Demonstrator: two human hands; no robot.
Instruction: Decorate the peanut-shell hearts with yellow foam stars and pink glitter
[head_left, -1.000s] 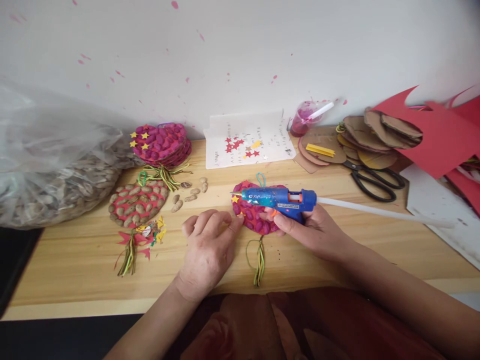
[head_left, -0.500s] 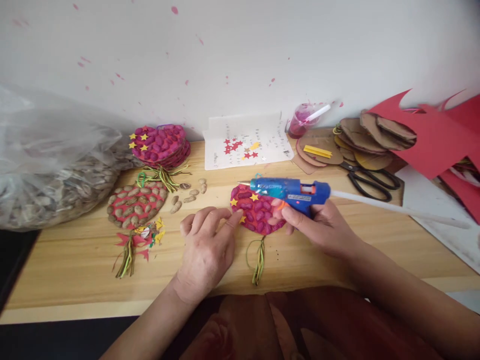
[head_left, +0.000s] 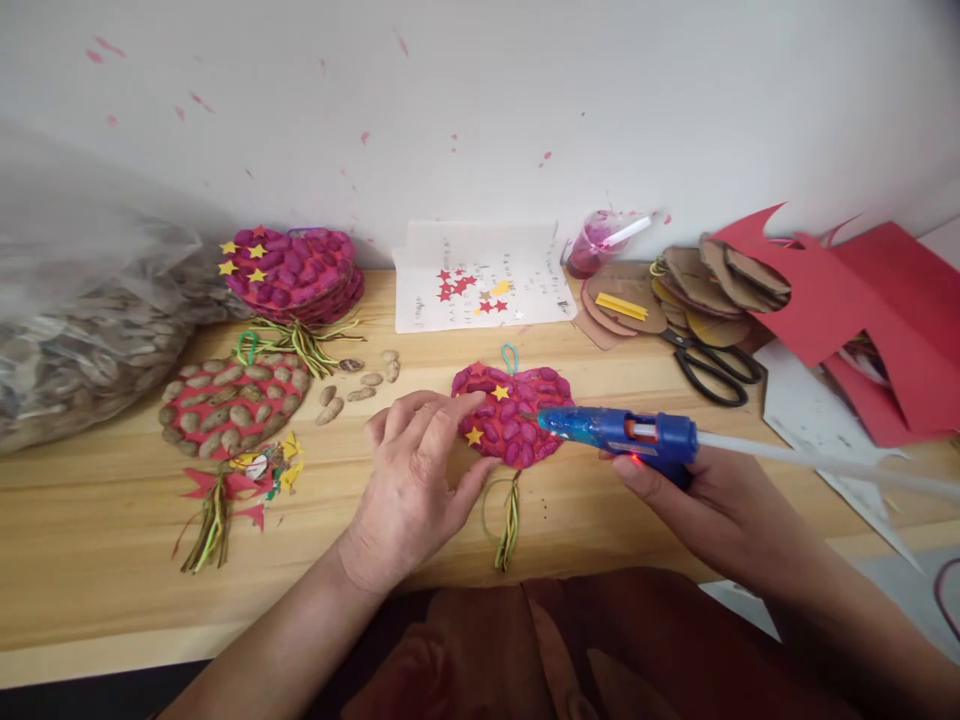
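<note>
Over a wooden table [head_left: 435, 355], holds a blue glue gun [head_left: 660, 440], likely light, rigid plastic, safest taken by its handle, clear of the presumably hot front end. Faces a heart-shaped magenta peanut plaque [head_left: 517, 430] midway between the table's front and back edges, likely light and stiff with brittle shells, best lifted by the rim. Calls for a gentle pinch on a yellow star [head_left: 474, 437], likely thin. Clamps the right hand [head_left: 712, 500] around the handle, aiming left across the plaque. Spreads the left hand's [head_left: 409, 480] thumb and forefinger apart around the star at the plaque's left edge; cannot tell whether touching.
</note>
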